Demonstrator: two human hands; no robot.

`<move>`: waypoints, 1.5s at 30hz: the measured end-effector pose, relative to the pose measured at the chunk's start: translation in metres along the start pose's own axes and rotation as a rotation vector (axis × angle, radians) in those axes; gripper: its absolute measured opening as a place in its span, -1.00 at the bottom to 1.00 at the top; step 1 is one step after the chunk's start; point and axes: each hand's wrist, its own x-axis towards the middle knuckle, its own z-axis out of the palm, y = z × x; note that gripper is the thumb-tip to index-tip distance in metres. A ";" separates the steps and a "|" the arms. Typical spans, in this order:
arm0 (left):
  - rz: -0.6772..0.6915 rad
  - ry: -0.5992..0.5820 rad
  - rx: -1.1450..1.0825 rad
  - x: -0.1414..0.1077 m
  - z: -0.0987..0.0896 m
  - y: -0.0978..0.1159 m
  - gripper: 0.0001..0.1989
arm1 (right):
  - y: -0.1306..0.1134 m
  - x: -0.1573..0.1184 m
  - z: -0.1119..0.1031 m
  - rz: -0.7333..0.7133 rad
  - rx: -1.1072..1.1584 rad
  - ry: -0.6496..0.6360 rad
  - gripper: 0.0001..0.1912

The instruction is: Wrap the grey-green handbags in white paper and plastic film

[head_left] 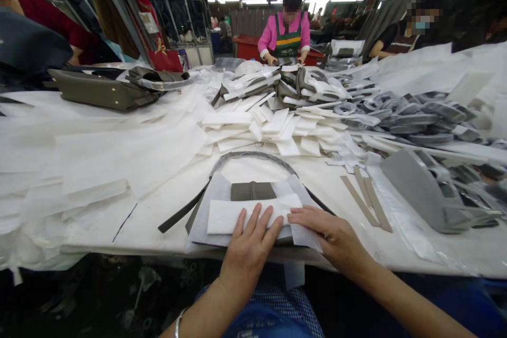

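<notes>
Apparently, the step in hand is padding the dark bag [242, 191], which lies near the front edge of the bench [158, 235], its strap [255, 155] arching on the far side. The left hand [249, 247] lies over a white padding strip [225, 217], its grip spread flat; the right hand [331, 229] rests at the strip's right end, over thin paper [306, 238], and I cannot tell whether its grip pinches anything. The next move probably calls for keeping the strip flat while the paper is folded.
</notes>
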 end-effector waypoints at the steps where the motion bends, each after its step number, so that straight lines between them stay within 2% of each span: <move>1: -0.005 -0.005 -0.002 0.000 -0.001 0.001 -0.56 | 0.001 -0.005 0.005 -0.027 -0.018 0.023 -0.55; 5: 0.007 -0.037 0.041 0.003 -0.009 0.006 -0.55 | 0.006 -0.015 0.016 -0.112 -0.031 0.106 -0.52; 9: 0.099 -0.089 0.114 0.012 -0.017 0.014 -0.55 | 0.010 -0.020 0.021 -0.167 -0.026 0.105 -0.51; 13: 0.164 -0.125 -0.009 0.023 -0.011 0.014 -0.59 | 0.013 -0.022 0.025 -0.154 0.001 0.133 -0.51; 17: 0.115 -0.069 -0.172 0.021 0.000 0.007 -0.61 | 0.011 -0.022 0.024 -0.179 0.009 0.179 -0.55; 23: 0.064 0.021 -0.217 0.011 0.006 0.008 -0.61 | -0.001 -0.024 0.014 -0.251 -0.078 0.178 -0.47; 31: 0.013 -0.009 -0.236 0.013 0.007 0.012 -0.57 | -0.004 -0.036 0.011 -0.377 -0.210 0.121 -0.50; 34: -0.028 0.002 -0.248 0.013 0.005 0.014 -0.59 | -0.004 -0.038 0.001 -0.407 -0.225 0.052 -0.59; 35: -0.043 0.010 -0.250 0.013 0.004 0.015 -0.59 | -0.005 -0.036 -0.005 -0.399 -0.200 0.010 -0.60; 37: -0.039 0.026 -0.231 0.014 0.004 0.015 -0.60 | -0.007 -0.024 -0.020 -0.354 -0.098 -0.042 -0.51; 38: -0.017 0.027 -0.215 0.014 0.004 0.015 -0.60 | -0.007 -0.014 -0.026 -0.327 -0.044 -0.036 -0.48; 40: 0.035 0.026 -0.176 0.014 0.004 0.014 -0.59 | -0.004 0.013 -0.032 -0.275 -0.017 0.017 -0.58; 42: 0.067 0.028 -0.140 0.013 0.006 0.013 -0.58 | 0.005 0.045 -0.024 -0.224 -0.116 0.014 -0.64; 45: 0.068 0.042 -0.118 0.010 0.009 0.013 -0.58 | 0.025 0.079 0.002 -0.107 -0.301 -0.179 -0.59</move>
